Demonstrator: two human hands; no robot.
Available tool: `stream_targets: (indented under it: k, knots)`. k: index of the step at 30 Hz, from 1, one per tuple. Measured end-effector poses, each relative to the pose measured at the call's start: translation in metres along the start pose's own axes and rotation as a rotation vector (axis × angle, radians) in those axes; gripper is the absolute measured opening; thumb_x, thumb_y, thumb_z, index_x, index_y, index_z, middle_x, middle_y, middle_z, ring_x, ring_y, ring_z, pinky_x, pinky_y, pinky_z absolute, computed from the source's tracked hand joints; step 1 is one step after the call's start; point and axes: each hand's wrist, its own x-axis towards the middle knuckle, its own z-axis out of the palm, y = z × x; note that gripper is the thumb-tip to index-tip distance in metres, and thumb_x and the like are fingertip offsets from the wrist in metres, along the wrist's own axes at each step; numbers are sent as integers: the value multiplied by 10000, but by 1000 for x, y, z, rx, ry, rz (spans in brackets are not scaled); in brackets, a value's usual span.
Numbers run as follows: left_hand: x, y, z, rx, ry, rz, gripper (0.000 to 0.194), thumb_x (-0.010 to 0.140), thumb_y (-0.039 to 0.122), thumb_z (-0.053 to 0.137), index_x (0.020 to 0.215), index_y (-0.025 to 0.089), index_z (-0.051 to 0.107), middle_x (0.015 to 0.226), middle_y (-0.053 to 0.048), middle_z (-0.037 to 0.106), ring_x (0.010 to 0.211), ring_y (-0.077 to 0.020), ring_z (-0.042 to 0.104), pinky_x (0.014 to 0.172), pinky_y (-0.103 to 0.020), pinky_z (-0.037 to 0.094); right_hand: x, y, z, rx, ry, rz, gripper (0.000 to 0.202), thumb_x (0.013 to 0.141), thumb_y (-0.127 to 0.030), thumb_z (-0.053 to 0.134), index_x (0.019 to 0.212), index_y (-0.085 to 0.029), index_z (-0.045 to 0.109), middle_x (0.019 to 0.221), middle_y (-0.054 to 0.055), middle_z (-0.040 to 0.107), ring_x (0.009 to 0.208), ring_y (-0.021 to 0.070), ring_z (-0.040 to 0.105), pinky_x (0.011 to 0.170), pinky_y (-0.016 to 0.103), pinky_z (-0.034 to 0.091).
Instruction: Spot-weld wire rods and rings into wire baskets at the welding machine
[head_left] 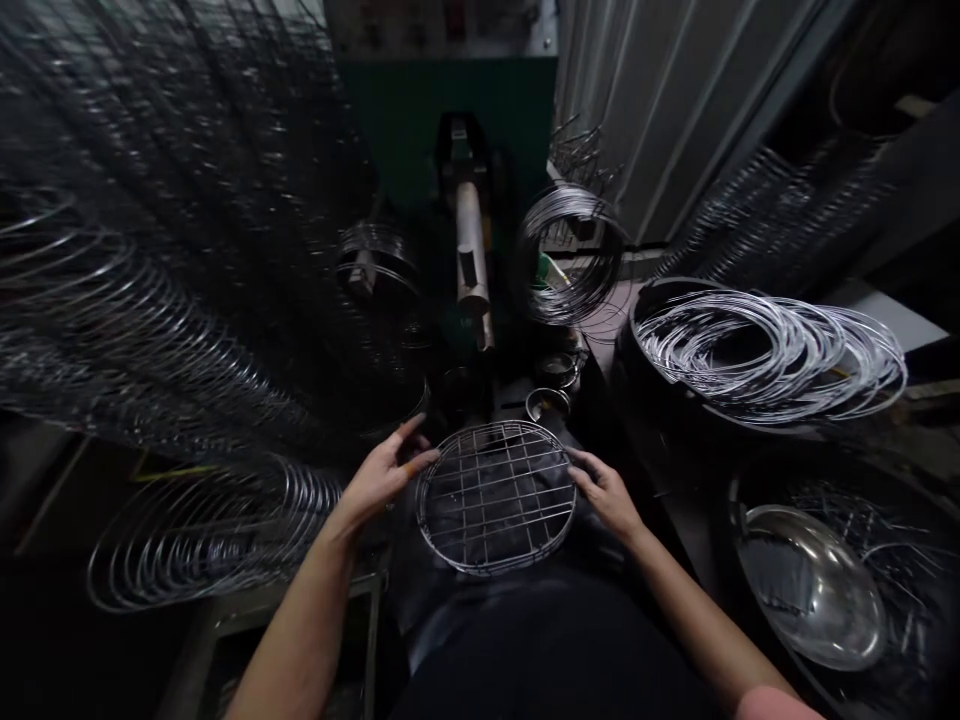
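A round wire rack, with a grid of crossing wires inside a ring-shaped rim, lies in front of me over a dark surface. My left hand is at its upper left, fingers spread, with one fingertip at the rim. Orange bands wrap two of its fingers. On the opposite side, my right hand has its thumb and fingers closed on the rim. Straight ahead, a metal machine arm with a narrow tip points down toward the area beyond the rack.
Coiled wire rings and tall stacks of wire crowd the left. Wire hoops hang right of the machine arm. To the right, a black tub holds silvery hoops; nearer is a shiny metal bowl among short wires.
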Motion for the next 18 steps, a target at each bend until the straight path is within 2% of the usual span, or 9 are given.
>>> stream_targets:
  k: [3, 6, 10, 13, 14, 16, 18]
  knots:
    - [52, 40, 10, 92, -290, 38, 860, 635, 477, 728, 1355, 136, 403, 1201, -130, 587, 1136, -281, 523, 991, -401, 389, -2, 3, 3, 26, 28, -15, 379, 816, -377, 549, 1133, -185, 630, 1140, 76, 656, 1085, 237, 583, 988, 411, 412]
    - [99, 60, 41, 112, -594, -42, 947, 519, 461, 802, 1320, 104, 445, 1285, -168, 541, 1222, -346, 452, 1017, -438, 362, -7, 6, 4, 21, 40, -37, 344, 825, -339, 540, 1116, -184, 636, 1132, 78, 658, 1077, 232, 586, 981, 409, 415]
    - [135, 53, 89, 118, -987, -168, 982, 410, 521, 830, 1257, 137, 512, 1325, -132, 518, 1266, -348, 406, 1064, -423, 318, -11, 10, 7, 12, 61, -69, 316, 834, -255, 532, 1128, -191, 629, 1137, 72, 658, 1060, 204, 595, 965, 374, 426]
    - [145, 44, 109, 38, -1243, -234, 931, 474, 551, 795, 1258, 138, 508, 1283, -132, 553, 1216, -333, 469, 1052, -426, 337, -12, 14, 6, -10, 95, -78, 313, 828, -224, 554, 1131, -191, 626, 1127, 64, 664, 1048, 189, 602, 941, 337, 442]
    - [145, 43, 111, 7, -1286, -243, 898, 509, 548, 779, 1259, 137, 507, 1265, -133, 566, 1198, -330, 487, 1044, -430, 345, -13, 14, 2, -28, 99, -81, 311, 827, -226, 563, 1130, -191, 626, 1116, 62, 668, 1036, 187, 608, 926, 326, 451]
    - [141, 45, 113, -12, -1296, -245, 854, 546, 544, 757, 1258, 142, 512, 1246, -134, 580, 1182, -334, 500, 1035, -439, 353, -19, 14, -13, -89, 116, -100, 320, 827, -244, 576, 1140, -193, 619, 1107, 63, 670, 1014, 184, 615, 900, 313, 463]
    - [134, 48, 110, 19, -1253, -242, 868, 529, 554, 759, 1258, 151, 515, 1244, -133, 582, 1186, -343, 494, 1036, -441, 356, -32, 14, -42, -172, 215, -113, 324, 833, -263, 573, 1148, -196, 611, 1117, 66, 662, 1017, 184, 609, 903, 314, 459]
